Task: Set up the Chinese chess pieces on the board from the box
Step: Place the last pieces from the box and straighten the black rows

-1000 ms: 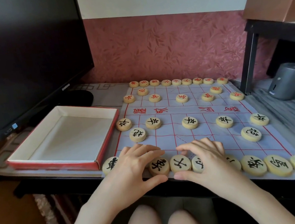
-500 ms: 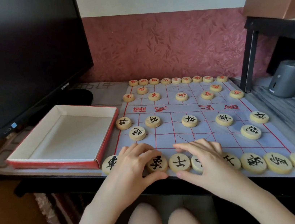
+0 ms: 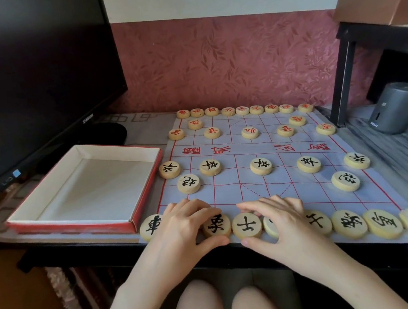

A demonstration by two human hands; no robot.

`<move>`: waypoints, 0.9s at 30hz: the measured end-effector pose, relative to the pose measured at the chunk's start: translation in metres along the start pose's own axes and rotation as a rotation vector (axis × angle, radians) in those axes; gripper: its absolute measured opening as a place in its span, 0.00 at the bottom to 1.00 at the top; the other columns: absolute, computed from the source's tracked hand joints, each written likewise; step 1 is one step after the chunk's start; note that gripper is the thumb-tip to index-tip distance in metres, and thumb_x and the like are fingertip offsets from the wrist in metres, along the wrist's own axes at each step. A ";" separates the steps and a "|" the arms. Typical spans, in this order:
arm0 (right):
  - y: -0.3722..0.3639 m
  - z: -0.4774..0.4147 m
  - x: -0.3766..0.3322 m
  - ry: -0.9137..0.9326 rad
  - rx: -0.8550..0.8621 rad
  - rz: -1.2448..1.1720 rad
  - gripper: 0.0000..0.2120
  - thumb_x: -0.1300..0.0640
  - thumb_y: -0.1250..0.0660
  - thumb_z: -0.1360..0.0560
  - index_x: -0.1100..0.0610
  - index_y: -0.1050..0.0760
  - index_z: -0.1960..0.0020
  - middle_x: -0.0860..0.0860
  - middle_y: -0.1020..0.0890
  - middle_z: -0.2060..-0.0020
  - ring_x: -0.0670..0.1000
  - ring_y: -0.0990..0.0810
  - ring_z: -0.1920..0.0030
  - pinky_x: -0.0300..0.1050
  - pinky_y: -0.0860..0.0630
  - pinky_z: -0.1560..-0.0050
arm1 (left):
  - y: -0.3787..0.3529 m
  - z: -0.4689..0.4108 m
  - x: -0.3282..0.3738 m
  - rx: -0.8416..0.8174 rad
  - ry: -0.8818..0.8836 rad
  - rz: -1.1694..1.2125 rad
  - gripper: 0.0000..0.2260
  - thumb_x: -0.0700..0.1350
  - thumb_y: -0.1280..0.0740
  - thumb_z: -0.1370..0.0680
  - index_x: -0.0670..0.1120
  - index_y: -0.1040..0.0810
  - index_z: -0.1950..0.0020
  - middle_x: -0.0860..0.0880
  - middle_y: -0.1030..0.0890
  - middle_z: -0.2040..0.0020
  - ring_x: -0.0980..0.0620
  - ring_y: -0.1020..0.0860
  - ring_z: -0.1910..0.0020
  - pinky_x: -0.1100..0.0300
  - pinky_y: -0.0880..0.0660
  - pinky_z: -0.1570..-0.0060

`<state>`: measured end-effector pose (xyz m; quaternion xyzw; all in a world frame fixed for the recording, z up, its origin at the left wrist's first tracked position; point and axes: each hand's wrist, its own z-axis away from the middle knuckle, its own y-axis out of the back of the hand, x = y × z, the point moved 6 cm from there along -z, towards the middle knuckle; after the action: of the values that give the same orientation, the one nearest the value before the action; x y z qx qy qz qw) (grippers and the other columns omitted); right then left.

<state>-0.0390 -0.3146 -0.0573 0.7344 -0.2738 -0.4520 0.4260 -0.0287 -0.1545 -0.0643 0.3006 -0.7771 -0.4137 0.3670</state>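
Note:
A pale blue cloth board (image 3: pixel 268 189) with red lines lies on the desk. Red-lettered pieces (image 3: pixel 242 110) fill its far side and black-lettered pieces (image 3: pixel 261 166) its near half. Along the near edge runs a row of black pieces. My left hand (image 3: pixel 181 225) lies over that row beside the end piece (image 3: pixel 150 227); its thumb and fingers pinch a black piece (image 3: pixel 217 226). My right hand (image 3: pixel 282 219) covers most of another black piece (image 3: pixel 269 227), thumb and fingers curled round it. One black piece (image 3: pixel 247 225) sits between my hands.
An empty red-and-white box (image 3: pixel 76 224) sits left of the board, with a dark monitor (image 3: pixel 16 76) behind it. A grey cylinder (image 3: pixel 395 109) stands at the right under a black shelf frame (image 3: pixel 344 77). The near row lies close to the desk's front edge.
Both hands stay on the near row. My right hand has drawn slightly left, uncovering the black piece to its right. My left hand has barely shifted.

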 end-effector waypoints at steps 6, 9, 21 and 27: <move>-0.005 -0.001 0.004 0.029 0.039 0.032 0.31 0.31 0.47 0.36 0.41 0.32 0.36 0.28 0.33 0.51 0.24 0.45 0.44 0.26 0.54 0.41 | 0.000 0.002 0.000 0.013 0.009 -0.003 0.25 0.67 0.41 0.30 0.53 0.22 0.42 0.56 0.22 0.49 0.59 0.28 0.52 0.61 0.30 0.52; -0.005 -0.001 0.002 0.031 0.047 0.046 0.31 0.30 0.46 0.35 0.41 0.32 0.36 0.28 0.34 0.47 0.28 0.44 0.42 0.27 0.54 0.40 | 0.005 0.004 -0.002 0.023 0.005 0.000 0.26 0.68 0.42 0.31 0.53 0.23 0.41 0.57 0.22 0.46 0.61 0.30 0.49 0.65 0.33 0.50; -0.021 -0.021 -0.030 0.109 0.005 0.024 0.32 0.32 0.49 0.35 0.44 0.30 0.36 0.35 0.29 0.45 0.35 0.39 0.42 0.30 0.54 0.41 | 0.030 0.032 -0.034 0.009 0.053 -0.097 0.23 0.64 0.42 0.28 0.56 0.25 0.39 0.59 0.23 0.43 0.61 0.30 0.44 0.68 0.38 0.48; -0.023 -0.021 -0.031 0.108 0.013 0.016 0.25 0.38 0.46 0.31 0.45 0.29 0.38 0.37 0.27 0.44 0.36 0.37 0.41 0.28 0.57 0.39 | 0.021 0.028 -0.037 0.007 0.017 -0.055 0.20 0.61 0.42 0.28 0.56 0.25 0.40 0.59 0.23 0.45 0.63 0.31 0.46 0.65 0.35 0.47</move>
<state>-0.0332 -0.2716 -0.0591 0.7582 -0.2590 -0.4067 0.4389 -0.0345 -0.1043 -0.0692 0.3268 -0.7667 -0.4184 0.3609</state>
